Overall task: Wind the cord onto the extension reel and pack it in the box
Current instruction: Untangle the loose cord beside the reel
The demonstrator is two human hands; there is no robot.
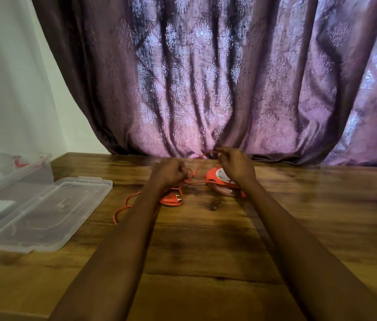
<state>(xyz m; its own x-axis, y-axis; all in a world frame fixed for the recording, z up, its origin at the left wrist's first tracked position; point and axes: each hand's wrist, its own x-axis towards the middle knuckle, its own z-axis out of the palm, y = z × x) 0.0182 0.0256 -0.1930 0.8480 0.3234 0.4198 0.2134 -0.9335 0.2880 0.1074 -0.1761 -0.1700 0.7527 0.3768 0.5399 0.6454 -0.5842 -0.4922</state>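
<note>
The reel point(223, 181) lies flat on the table point(206, 239), under the right hand point(237, 166); that hand pinches the cord point(198, 167) raised just above it; the left hand point(170, 173), curled round the cord, sits left of the reel; slack and plug point(171, 200) trail farther left, toward the open box point(14, 167).

Left hand point(170, 172) and right hand point(235, 164) pinch the red cord point(197, 166).

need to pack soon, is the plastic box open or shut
Open. The lid lies flat on the table, off the clear box behind it.
</note>
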